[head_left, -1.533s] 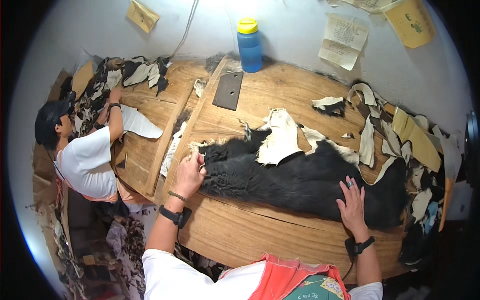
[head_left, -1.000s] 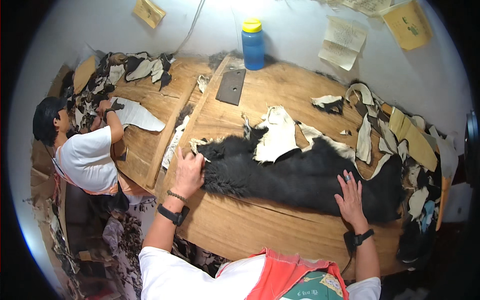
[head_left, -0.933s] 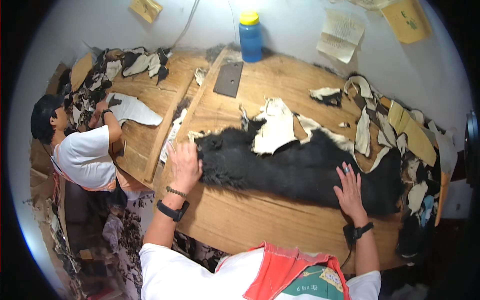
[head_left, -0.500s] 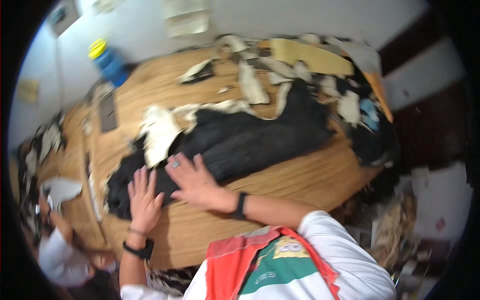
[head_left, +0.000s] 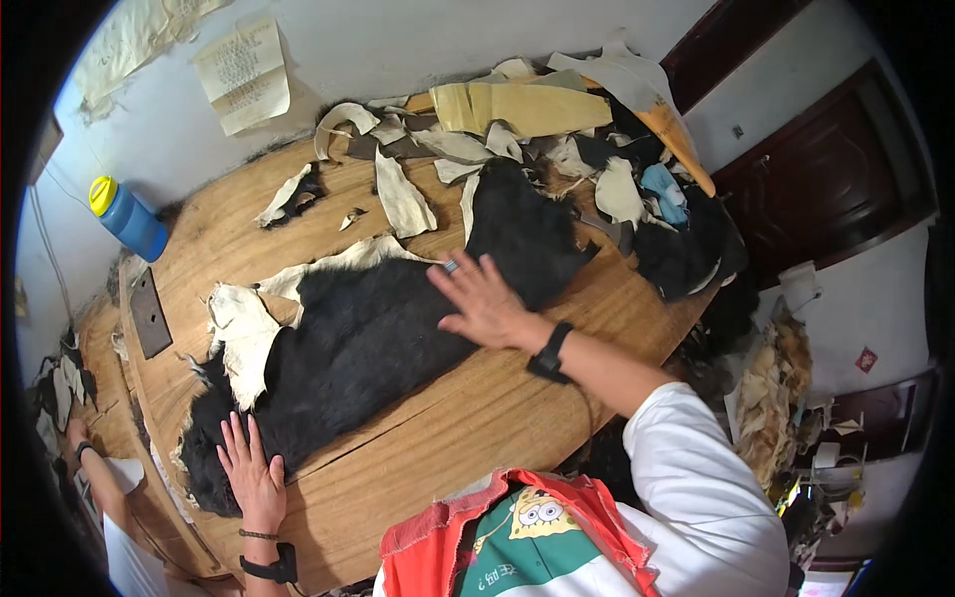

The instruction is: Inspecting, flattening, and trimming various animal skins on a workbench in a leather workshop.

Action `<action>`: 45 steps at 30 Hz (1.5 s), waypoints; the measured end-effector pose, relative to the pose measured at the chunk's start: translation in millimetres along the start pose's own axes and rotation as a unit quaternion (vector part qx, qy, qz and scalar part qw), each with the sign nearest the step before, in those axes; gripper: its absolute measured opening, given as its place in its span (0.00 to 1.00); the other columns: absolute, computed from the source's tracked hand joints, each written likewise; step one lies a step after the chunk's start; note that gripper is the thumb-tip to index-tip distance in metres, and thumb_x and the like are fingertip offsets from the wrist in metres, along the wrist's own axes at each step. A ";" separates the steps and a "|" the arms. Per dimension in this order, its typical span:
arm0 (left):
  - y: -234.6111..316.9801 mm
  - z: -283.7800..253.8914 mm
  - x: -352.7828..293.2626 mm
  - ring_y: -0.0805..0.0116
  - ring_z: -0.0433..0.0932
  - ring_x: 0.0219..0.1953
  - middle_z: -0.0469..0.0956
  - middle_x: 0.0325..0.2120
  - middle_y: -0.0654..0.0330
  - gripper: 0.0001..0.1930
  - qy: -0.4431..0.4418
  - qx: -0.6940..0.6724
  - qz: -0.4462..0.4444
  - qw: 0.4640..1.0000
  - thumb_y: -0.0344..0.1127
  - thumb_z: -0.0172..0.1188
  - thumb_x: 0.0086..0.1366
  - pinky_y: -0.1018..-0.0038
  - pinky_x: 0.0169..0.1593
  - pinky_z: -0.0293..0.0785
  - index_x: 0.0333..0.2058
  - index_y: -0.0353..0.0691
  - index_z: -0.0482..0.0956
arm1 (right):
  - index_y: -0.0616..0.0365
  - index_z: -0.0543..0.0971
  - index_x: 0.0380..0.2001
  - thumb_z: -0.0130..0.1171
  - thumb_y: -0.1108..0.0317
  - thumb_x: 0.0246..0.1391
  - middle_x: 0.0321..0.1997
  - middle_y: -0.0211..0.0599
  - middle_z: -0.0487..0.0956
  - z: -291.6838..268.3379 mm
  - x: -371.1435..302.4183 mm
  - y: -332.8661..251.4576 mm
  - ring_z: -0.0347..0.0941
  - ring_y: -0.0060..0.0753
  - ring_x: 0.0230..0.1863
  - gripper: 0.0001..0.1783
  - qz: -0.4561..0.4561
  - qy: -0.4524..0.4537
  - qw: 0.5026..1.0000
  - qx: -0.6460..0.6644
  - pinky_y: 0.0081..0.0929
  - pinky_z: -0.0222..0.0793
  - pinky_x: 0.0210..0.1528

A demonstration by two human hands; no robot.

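Note:
A black fur hide (head_left: 368,333) is spread slantwise over the wooden table (head_left: 438,443), hair side up. Part of its pale skin side (head_left: 245,333) is folded over at the left, and a pale edge shows along the far side. My left hand (head_left: 254,478) lies flat on the hide's lower left end, fingers stretched out and pointing away from me. Farther right, my right hand (head_left: 484,303) rests on the fur near the hide's near edge, fingers spread and a ring on one. Neither hand grips anything.
Pale hide scraps (head_left: 403,194) and a yellowish strip (head_left: 522,107) lie along the far edge. More black fur (head_left: 676,261) hangs at the right corner. At the left stand a blue bottle (head_left: 129,224) and a dark flat plate (head_left: 150,313). A co-worker's arm (head_left: 104,488) reaches in at far left.
My right hand has slid right along the hide, away from my left hand, which stays at the left end. The view has shifted to the right. The fur lies flatter and more spread out.

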State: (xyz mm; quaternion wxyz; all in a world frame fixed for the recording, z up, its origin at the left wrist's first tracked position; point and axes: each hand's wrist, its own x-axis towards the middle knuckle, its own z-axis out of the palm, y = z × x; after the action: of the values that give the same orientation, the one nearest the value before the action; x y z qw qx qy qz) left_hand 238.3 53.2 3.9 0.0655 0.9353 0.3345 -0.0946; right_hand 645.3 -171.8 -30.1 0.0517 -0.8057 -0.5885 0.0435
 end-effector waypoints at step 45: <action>11.4 -50.6 177.3 0.51 0.54 0.69 0.60 0.64 0.51 0.45 0.065 -0.022 0.163 0.984 0.32 0.67 0.49 0.47 0.70 0.47 0.66 0.43 0.57 | 0.60 0.71 0.53 0.61 0.66 0.55 0.50 0.53 0.74 -14.1 62.6 176.9 0.72 0.58 0.51 0.23 0.218 0.183 0.957 0.056 0.45 0.71 0.51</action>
State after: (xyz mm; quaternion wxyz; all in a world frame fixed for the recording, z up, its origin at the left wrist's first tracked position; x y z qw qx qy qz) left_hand 386.8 162.6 14.7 0.0786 0.9798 0.1832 -0.0147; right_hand 833.0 -166.0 -40.5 0.1932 -0.9042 -0.3758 -0.0618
